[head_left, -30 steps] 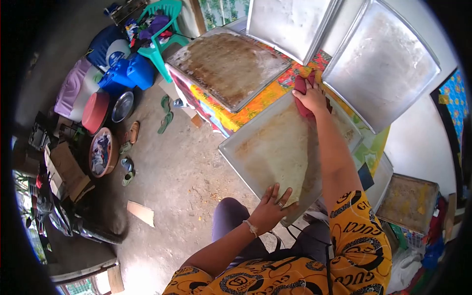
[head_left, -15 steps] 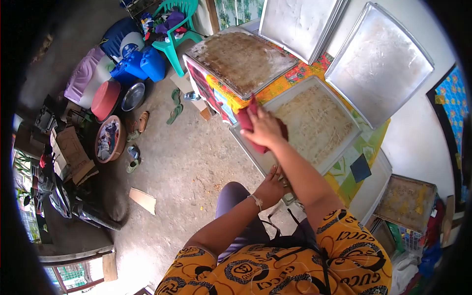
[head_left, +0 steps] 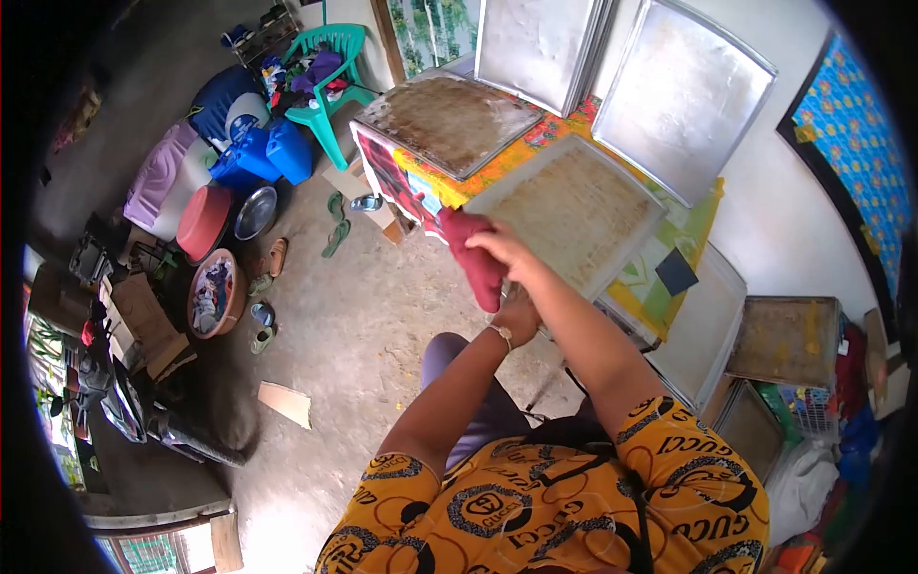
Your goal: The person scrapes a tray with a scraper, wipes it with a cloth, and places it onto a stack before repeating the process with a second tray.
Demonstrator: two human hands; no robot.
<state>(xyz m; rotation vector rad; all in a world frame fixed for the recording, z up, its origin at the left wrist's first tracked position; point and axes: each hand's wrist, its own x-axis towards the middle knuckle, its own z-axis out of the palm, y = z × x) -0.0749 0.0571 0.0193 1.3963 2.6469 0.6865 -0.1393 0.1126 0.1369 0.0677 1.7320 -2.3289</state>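
Note:
A dark red cloth (head_left: 472,260) hangs bunched from my right hand (head_left: 501,251), whose fingers are closed on it just off the left edge of a flat metal tray (head_left: 583,215). The tray has a pale rim and brownish smears over its surface. At the tray's near left edge is my left hand (head_left: 519,314), wearing a bracelet at the wrist. It grips the tray there, its fingers partly hidden behind my right forearm. A browner, stained tray (head_left: 449,120) lies farther back on the table.
The table has a floral yellow cloth (head_left: 535,148). Shiny trays (head_left: 684,100) lean on the wall behind it, and a dark square (head_left: 676,272) lies at its near right. Another stained tray (head_left: 786,340) rests on a crate at right. Slippers (head_left: 336,238) and a clothes basin (head_left: 218,295) stand on the floor.
My right hand has drawn the cloth from the tray's surface toward me and past its left edge. Loose brown bits on the tray look fewer. The camera view has shifted slightly.

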